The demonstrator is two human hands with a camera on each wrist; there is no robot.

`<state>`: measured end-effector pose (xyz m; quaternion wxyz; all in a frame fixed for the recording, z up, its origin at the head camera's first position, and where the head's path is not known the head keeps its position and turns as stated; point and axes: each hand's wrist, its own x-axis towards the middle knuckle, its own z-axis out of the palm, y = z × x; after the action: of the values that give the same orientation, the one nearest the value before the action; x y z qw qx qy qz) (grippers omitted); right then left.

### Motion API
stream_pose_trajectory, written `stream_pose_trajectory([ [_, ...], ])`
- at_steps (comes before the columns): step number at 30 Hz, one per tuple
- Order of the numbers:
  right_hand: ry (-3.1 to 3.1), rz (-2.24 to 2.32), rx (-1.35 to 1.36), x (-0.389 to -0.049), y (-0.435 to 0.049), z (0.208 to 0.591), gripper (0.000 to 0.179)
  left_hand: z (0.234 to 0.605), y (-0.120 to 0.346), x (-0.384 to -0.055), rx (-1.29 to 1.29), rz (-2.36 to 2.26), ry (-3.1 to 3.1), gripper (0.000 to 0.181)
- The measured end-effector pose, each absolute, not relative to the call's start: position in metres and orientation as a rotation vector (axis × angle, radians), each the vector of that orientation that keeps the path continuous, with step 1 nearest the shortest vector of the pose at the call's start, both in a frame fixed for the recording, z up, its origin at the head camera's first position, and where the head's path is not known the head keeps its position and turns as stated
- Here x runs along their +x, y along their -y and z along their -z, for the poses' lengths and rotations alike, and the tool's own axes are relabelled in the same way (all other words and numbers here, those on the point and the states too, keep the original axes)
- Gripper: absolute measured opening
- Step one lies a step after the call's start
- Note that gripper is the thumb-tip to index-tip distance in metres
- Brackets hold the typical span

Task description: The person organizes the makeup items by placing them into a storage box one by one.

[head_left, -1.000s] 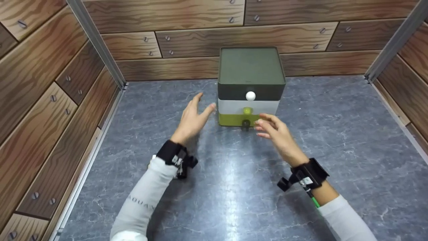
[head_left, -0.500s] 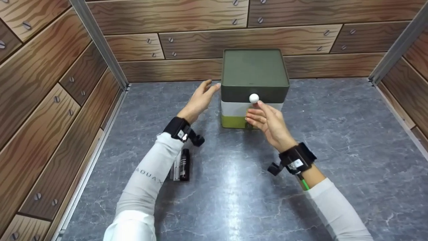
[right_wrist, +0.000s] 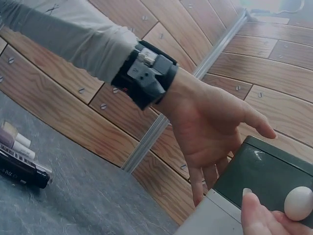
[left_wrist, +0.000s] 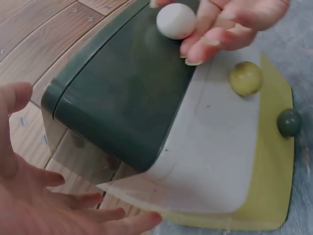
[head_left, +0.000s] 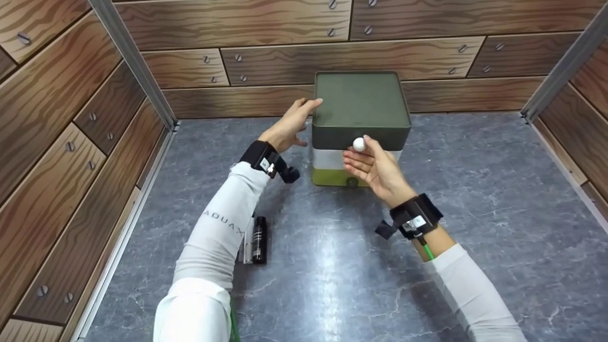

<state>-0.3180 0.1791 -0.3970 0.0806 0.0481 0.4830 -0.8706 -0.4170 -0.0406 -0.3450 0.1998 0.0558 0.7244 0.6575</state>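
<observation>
A three-tier drawer box point(head_left: 361, 97) stands against the back wall, dark green on top, white in the middle, yellow-green below. My right hand point(head_left: 382, 175) is at its front, thumb and fingers around the white knob point(head_left: 359, 144) of the top tier. The left wrist view shows the fingers under that knob, the yellow-green knob point(left_wrist: 246, 78) and the dark knob point(left_wrist: 289, 122) lower down. My left hand point(head_left: 289, 126) is spread beside the box's left side, fingertips at the top edge. The top tier sits flush with the tiers below.
A black tube point(head_left: 260, 240) lies on the grey marbled table point(head_left: 304, 294) beneath my left forearm, beside lighter tubes point(right_wrist: 17, 139). Wood-patterned walls point(head_left: 285, 66) enclose the table at the back and both sides.
My left hand has moved forward to the box's upper left edge. My right hand has risen from near the bottom tier to the white knob, with its thumb and fingers now around it.
</observation>
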Motion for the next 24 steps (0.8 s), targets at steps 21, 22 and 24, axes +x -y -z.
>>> stream_pose_trajectory([
  [21, -1.450, 2.637, 0.160, -0.316, -0.178, 0.405, 0.037, 0.356, 0.040, -0.427, 0.182, -1.789, -1.774, 0.080],
  [22, -1.442, 2.641, 0.155, -0.315, -0.178, 0.406, 0.037, 0.357, 0.041, -0.426, 0.184, -1.791, -1.774, 0.079],
  [24, -1.435, 2.646, 0.150, -0.312, -0.176, 0.407, 0.037, 0.357, 0.041, -0.426, 0.186, -1.793, -1.778, 0.078],
])
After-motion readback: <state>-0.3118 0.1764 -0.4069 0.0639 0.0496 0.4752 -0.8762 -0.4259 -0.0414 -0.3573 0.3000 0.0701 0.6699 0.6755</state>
